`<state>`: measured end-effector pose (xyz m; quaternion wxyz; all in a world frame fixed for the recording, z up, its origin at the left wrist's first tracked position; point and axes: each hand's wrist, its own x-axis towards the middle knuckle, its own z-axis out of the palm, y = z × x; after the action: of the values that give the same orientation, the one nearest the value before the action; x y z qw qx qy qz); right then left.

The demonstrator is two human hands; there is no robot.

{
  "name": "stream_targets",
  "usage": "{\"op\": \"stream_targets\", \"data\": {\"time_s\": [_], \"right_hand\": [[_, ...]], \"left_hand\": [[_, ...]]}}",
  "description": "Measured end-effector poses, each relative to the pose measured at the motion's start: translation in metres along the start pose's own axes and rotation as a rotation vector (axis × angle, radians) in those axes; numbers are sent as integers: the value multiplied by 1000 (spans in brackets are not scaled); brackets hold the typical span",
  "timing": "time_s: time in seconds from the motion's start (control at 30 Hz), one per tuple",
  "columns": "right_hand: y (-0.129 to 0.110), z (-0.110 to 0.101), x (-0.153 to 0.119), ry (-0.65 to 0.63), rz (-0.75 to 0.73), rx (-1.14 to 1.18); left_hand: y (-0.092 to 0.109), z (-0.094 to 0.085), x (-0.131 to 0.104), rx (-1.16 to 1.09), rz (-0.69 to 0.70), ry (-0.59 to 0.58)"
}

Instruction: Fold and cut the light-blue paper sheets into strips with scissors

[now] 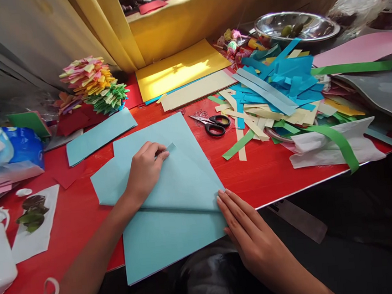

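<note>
Large light-blue paper (170,167) lies on the red table, its upper part folded over with a crease across the middle. My left hand (147,169) rests on this paper with thumb and fingers pinched on a small light-blue piece (172,147). At the sheet's right corner, my right hand (246,225) presses its outstretched fingers, held side by side, on the folded edge. Black-handled scissors (214,122) lie beyond the paper, touched by neither hand. A folded light-blue strip (101,136) is to the upper left.
Cut paper strips (290,88) are heaped at the right, near a metal bowl (297,26). Yellow sheets (182,70) lie at the back. A folded-paper stack (90,83) and blue packet (11,149) stand left. The table's front edge (309,185) runs close to my right hand.
</note>
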<state>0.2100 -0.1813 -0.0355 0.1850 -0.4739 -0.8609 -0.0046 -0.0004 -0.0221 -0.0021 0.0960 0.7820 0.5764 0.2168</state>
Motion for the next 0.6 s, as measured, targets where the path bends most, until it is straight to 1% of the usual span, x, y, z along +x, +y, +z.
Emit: {"op": "stream_targets", "data": {"time_s": [0.17, 0.33, 0.47, 0.6], "right_hand": [[1, 1, 0, 18, -12, 1], [3, 4, -1, 36, 4, 70], [5, 5, -1, 62, -6, 112], [5, 8, -1, 107, 16, 139]], "left_hand": [[0, 2, 0, 14, -22, 11], [0, 3, 0, 10, -51, 4], [0, 4, 1, 1, -78, 6], [0, 4, 2, 3, -103, 10]]}}
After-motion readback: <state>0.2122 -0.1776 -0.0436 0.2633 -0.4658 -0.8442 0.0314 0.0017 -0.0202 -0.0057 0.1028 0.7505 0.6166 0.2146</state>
